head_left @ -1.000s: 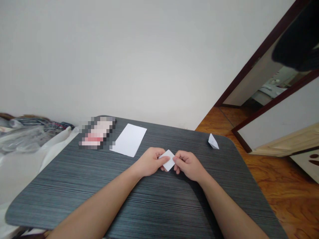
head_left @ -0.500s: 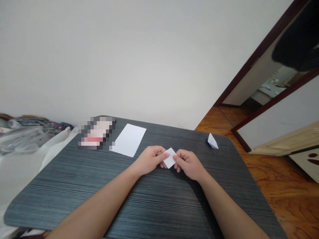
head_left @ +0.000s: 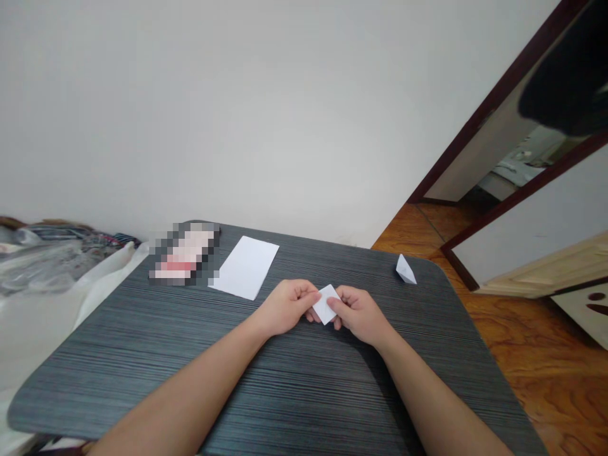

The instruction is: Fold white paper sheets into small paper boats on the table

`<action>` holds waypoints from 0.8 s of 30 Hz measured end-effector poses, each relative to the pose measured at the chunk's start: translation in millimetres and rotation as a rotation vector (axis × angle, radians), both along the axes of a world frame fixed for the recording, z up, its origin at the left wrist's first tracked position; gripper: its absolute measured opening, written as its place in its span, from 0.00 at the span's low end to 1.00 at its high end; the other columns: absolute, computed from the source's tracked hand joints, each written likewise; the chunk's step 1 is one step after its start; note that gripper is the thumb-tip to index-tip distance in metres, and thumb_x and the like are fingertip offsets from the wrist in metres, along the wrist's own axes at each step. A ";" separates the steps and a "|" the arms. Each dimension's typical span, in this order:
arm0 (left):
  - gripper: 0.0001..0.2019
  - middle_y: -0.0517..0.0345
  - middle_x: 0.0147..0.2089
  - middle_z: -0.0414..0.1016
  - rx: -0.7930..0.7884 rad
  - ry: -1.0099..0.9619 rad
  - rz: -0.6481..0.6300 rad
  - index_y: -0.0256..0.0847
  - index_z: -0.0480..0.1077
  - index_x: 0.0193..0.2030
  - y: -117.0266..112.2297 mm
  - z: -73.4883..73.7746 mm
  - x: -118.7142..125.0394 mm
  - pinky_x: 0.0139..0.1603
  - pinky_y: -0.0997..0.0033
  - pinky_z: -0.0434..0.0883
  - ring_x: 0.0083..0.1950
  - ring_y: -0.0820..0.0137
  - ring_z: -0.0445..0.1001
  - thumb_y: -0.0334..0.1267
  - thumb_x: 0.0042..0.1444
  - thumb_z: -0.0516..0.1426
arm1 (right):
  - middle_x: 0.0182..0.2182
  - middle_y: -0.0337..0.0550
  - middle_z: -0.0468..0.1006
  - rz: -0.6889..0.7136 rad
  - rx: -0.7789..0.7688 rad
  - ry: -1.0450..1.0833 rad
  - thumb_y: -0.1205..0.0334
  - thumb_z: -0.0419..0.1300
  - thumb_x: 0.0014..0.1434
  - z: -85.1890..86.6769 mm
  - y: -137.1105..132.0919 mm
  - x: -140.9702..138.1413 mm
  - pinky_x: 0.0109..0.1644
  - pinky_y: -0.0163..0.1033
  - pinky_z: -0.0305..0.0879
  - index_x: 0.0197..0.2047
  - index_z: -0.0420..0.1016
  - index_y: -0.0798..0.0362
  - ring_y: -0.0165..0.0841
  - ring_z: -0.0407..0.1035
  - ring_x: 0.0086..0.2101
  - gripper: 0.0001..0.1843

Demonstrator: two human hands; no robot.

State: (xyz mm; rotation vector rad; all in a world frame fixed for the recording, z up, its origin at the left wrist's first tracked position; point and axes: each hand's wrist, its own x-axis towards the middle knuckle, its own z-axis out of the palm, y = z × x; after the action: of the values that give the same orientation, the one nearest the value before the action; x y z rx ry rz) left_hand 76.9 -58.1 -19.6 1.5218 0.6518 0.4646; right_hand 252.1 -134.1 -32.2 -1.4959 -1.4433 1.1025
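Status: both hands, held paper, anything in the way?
Left hand and right hand: both gripping small white paper diamond. Diamond: broad face visible, corner upward. No obstruction visible at hands; flat white rectangular paper lies apart.

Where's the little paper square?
In the head view, the paper square is below centre, held between the left hand and right hand, to the right of the larger sheet.
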 end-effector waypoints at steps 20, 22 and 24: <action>0.15 0.54 0.24 0.75 -0.003 -0.008 -0.021 0.34 0.68 0.30 0.5 -1.8 -1.7 0.27 0.74 0.68 0.24 0.73 0.72 0.44 0.58 0.51 | 0.15 0.37 0.72 -0.021 -0.034 0.080 0.57 0.53 0.60 3.5 0.3 2.7 0.19 0.28 0.55 0.23 0.66 0.55 0.24 0.63 0.15 0.17; 0.15 0.53 0.24 0.75 -0.038 -0.028 -0.022 0.34 0.68 0.30 0.5 -1.7 -1.0 0.27 0.74 0.68 0.24 0.73 0.72 0.45 0.57 0.52 | 0.15 0.37 0.71 -0.025 -0.036 0.105 0.57 0.54 0.60 3.5 0.1 2.5 0.18 0.28 0.55 0.23 0.66 0.55 0.24 0.63 0.15 0.16; 0.15 0.53 0.24 0.75 -0.075 -0.050 -0.021 0.34 0.68 0.30 0.8 -2.1 -0.4 0.27 0.74 0.69 0.24 0.72 0.73 0.45 0.58 0.52 | 0.15 0.36 0.71 -0.033 -0.034 0.122 0.57 0.54 0.60 2.8 0.1 2.4 0.18 0.28 0.54 0.23 0.66 0.55 0.24 0.63 0.14 0.16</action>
State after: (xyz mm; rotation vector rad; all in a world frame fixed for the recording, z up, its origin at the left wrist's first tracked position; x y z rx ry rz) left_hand 76.5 -57.3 -21.8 1.4404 0.6080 0.4559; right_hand 254.5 -134.0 -29.4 -1.4447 -1.3185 1.1827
